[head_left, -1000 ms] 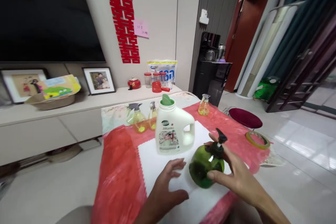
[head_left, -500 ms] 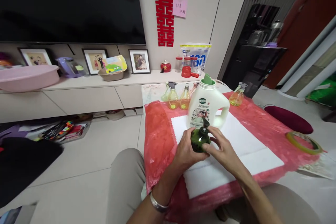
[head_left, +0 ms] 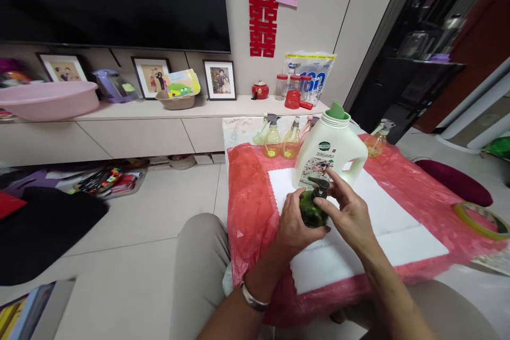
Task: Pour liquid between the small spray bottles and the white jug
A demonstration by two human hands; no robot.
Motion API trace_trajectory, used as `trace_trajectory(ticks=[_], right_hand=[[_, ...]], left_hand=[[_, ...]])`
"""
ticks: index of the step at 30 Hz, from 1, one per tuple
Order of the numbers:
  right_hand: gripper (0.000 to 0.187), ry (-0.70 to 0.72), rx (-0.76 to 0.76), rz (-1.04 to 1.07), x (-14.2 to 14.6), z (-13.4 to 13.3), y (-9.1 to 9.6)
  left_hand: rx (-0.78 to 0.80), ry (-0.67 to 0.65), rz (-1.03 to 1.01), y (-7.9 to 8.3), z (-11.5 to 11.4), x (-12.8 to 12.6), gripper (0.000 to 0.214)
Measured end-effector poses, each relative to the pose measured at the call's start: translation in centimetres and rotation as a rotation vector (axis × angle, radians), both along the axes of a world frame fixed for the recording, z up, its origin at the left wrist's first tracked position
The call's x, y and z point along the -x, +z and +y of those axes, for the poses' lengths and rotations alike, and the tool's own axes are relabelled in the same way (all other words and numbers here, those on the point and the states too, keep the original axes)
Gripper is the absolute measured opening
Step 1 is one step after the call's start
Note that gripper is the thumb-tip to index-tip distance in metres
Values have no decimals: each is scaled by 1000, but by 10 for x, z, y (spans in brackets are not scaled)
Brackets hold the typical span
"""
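Note:
A round green pump bottle (head_left: 311,212) with a black pump head stands on a white cloth (head_left: 382,223) over the red-covered low table (head_left: 247,207). My left hand (head_left: 292,226) is wrapped round the bottle's body. My right hand (head_left: 346,212) pinches the black pump top with thumb and fingers. Just behind them stands a white detergent jug (head_left: 329,151) with a green cap.
Small spray bottles (head_left: 281,141) of yellow liquid stand along the table's far edge, one more (head_left: 376,141) at the far right. A tape roll (head_left: 480,220) lies on the right. A low cabinet (head_left: 119,127) with frames, a pink basin and jars lines the wall.
The view has swung left and down. My left hand went from resting on the cloth to gripping the green bottle, and my right hand moved onto the pump top.

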State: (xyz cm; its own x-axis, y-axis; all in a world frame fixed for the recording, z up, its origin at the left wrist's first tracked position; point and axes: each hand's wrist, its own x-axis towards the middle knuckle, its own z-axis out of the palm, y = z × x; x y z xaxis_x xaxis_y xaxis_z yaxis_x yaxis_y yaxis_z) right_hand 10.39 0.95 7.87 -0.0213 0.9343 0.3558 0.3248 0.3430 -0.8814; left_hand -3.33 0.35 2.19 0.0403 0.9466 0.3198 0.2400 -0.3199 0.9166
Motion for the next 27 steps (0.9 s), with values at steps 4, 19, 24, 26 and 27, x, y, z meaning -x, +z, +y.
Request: trace_trajectory(ticks=[4, 19, 24, 26, 27], right_hand=[[71, 119, -16, -57, -6, -2, 2], [62, 66, -178, -299, -7, -7, 32], [81, -78, -169, -477, -3, -5, 33], [81, -104, -184, -419, -3, -5, 33], [82, -105, -197, -372, -4, -5, 35]], left_hand=[[-2, 1, 9, -1, 0, -1, 89], [7, -13, 25, -2, 0, 0, 91], [-18, -9, 18, -4, 0, -1, 89], [13, -22, 19, -1, 0, 0, 92], [33, -26, 16, 0, -1, 1, 93]])
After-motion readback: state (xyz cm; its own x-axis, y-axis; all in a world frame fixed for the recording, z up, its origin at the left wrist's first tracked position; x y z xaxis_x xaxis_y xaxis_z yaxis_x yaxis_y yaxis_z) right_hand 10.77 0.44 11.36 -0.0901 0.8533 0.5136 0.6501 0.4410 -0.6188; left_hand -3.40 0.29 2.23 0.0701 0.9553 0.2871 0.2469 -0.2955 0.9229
